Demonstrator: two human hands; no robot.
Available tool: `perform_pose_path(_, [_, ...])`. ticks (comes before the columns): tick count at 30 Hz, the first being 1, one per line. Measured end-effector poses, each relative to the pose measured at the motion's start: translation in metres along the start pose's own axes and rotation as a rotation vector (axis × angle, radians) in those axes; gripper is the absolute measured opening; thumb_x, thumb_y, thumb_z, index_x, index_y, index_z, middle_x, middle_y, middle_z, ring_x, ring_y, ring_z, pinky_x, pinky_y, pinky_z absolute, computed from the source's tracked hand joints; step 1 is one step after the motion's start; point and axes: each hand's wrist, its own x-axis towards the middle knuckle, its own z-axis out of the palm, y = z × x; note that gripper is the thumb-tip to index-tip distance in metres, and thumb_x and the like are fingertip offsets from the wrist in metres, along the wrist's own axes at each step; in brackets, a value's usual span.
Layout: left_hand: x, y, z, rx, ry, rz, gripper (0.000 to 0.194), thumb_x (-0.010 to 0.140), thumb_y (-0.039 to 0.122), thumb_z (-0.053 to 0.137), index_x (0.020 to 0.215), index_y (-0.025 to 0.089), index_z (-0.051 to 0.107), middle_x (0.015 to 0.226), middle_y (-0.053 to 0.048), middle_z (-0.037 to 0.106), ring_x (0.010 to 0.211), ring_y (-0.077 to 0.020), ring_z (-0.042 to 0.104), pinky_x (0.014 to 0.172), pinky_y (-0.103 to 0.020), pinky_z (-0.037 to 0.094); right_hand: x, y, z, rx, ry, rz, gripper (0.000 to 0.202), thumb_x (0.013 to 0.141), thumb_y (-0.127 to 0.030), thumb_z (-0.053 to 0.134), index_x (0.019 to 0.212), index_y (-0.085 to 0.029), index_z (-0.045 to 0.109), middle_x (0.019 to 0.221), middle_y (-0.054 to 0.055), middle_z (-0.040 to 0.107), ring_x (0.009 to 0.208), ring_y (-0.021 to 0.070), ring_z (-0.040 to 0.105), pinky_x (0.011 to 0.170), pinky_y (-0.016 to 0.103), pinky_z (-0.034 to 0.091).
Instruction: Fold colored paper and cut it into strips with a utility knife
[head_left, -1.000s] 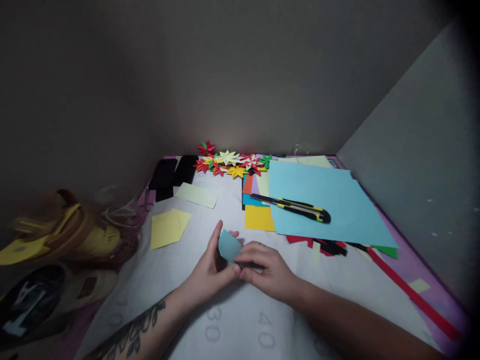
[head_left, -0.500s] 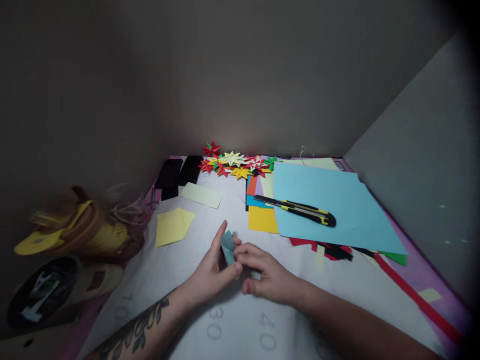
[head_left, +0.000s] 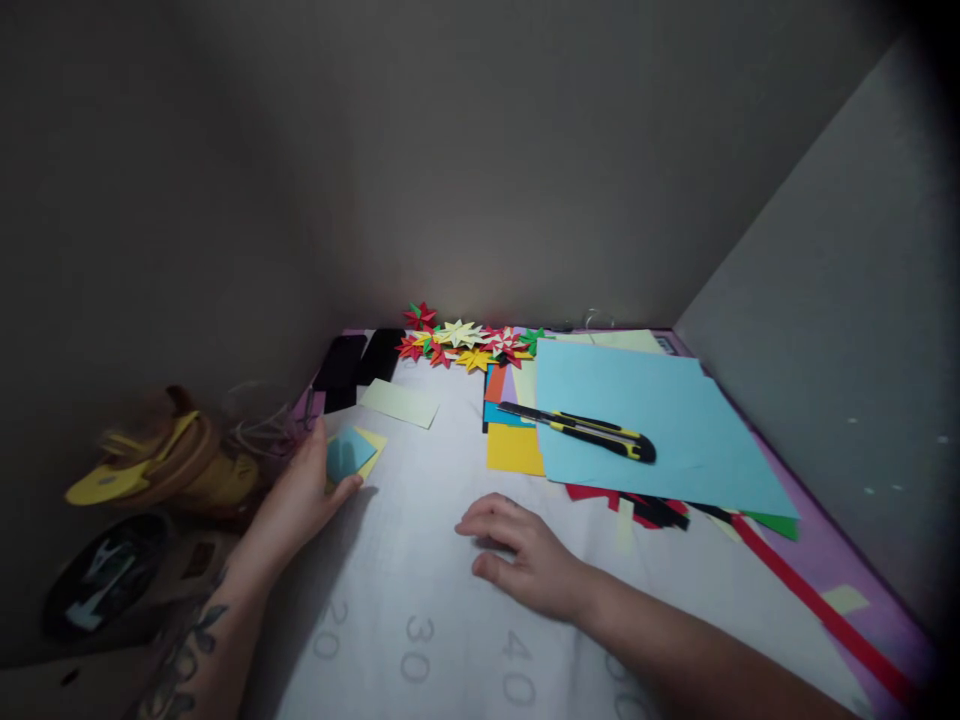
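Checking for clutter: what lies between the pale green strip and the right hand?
Only the bare white covering separates the strip and right hand, as the head view shows.

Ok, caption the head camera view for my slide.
Left hand holds blue paper over yellow paper; right hand empty.

Left hand [head_left: 296,495] hides the near-left part of the yellow paper [head_left: 373,462] and an edge of the small blue paper [head_left: 351,453]; contact between the papers is unclear. Large blue sheet [head_left: 645,390] overlaps the coloured sheets [head_left: 514,448], their right ends hidden. Both forearms run out at the near edge. Far-left yellow-brown object [head_left: 150,465]: blurred, unidentified.
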Motion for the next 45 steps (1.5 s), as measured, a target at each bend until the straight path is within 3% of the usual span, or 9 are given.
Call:
perform_pose_path(4, [-0.008,0.038,0.007,-0.157,0.010,0.161,0.069,0.084,0.041,0.050,0.143,0.011,0.029,0.145,-0.020,0.039,0.132,-0.0320,0.038,0.107,-0.048,0.034,0.010,0.007,-0.032,-0.477,0.222,-0.007,0.020,0.089,-0.023,0.051,0.103,-0.021,0.066,0.097,0.008,0.065,0.095,0.0216,0.056,0.085,0.039,0.047])
perform_pose_path(9, [-0.015,0.125,0.027,-0.532,-0.272,0.275,0.056,0.084,0.032,0.053,0.137,0.019,0.042,0.140,-0.014,0.047,0.125,-0.0275,0.047,0.105,-0.044,0.036,0.019,0.036,-0.093,-1.082,0.370,0.435,0.045,0.081,-0.019,0.060,0.126,-0.014,0.055,0.131,0.018,0.052,0.122,0.0355,0.040,0.098,0.052,0.033])
perform_pose_path(14, [0.007,0.194,0.067,-1.173,-0.382,-0.060,0.051,0.070,0.014,0.063,0.120,0.017,0.055,0.125,-0.014,0.058,0.112,-0.0252,0.056,0.092,-0.037,0.045,0.011,0.060,-0.116,-1.110,0.404,0.521,0.039,0.082,-0.015,0.058,0.121,-0.018,0.059,0.107,0.014,0.062,0.101,0.0293,0.052,0.088,0.041,0.040])
perform_pose_path(17, [0.030,0.216,0.085,-1.252,-0.358,-0.187,0.042,0.066,0.011,0.064,0.107,0.014,0.058,0.118,-0.016,0.060,0.109,-0.0250,0.058,0.089,-0.034,0.045,0.008,0.066,-0.119,-1.106,0.500,0.519,0.039,0.087,-0.017,0.050,0.125,-0.014,0.055,0.108,0.015,0.059,0.101,0.0281,0.051,0.087,0.039,0.042])
perform_pose_path(24, [0.058,0.242,0.092,-1.224,-0.376,-0.128,0.024,0.073,0.027,0.063,0.092,0.014,0.056,0.083,-0.009,0.065,0.071,-0.0182,0.064,0.062,-0.028,0.048,0.004,0.075,-0.131,-0.853,0.850,0.340,0.041,0.089,-0.019,0.037,0.126,-0.008,0.051,0.109,0.019,0.055,0.105,0.0287,0.050,0.091,0.044,0.043])
perform_pose_path(30, [0.060,0.250,0.082,-0.883,-0.260,0.093,0.030,0.078,0.027,0.058,0.106,0.018,0.054,0.107,-0.010,0.059,0.101,-0.0227,0.056,0.091,-0.037,0.042,0.002,0.077,-0.138,-0.772,0.938,0.351,0.042,0.088,-0.024,0.037,0.124,-0.008,0.052,0.110,0.018,0.055,0.105,0.0278,0.052,0.093,0.044,0.043])
perform_pose_path(33, [0.050,0.259,0.081,-0.719,-0.317,0.257,0.029,0.072,0.026,0.065,0.100,0.020,0.060,0.106,-0.009,0.060,0.106,-0.0264,0.053,0.096,-0.039,0.037,0.002,0.079,-0.140,-0.742,0.984,0.358,0.042,0.088,-0.025,0.037,0.125,-0.011,0.051,0.111,0.016,0.055,0.105,0.0266,0.053,0.094,0.043,0.042])
perform_pose_path(40, [0.023,0.284,0.087,-0.633,-0.454,0.418,0.007,0.066,0.023,0.068,0.070,0.020,0.065,0.079,-0.005,0.064,0.085,-0.0244,0.060,0.082,-0.033,0.044,0.002,0.072,-0.145,-0.722,0.998,0.362,0.040,0.087,-0.024,0.038,0.122,-0.013,0.054,0.110,0.015,0.056,0.103,0.0264,0.054,0.091,0.042,0.043])
perform_pose_path(45, [0.052,0.265,0.088,-0.787,-0.258,0.187,0.018,0.083,0.028,0.052,0.086,0.020,0.067,0.097,-0.010,0.066,0.103,-0.0259,0.057,0.094,-0.035,0.039,0.004,0.064,-0.147,-0.897,0.835,0.447,0.038,0.090,-0.022,0.039,0.124,-0.013,0.053,0.112,0.016,0.057,0.105,0.0266,0.051,0.091,0.039,0.041])
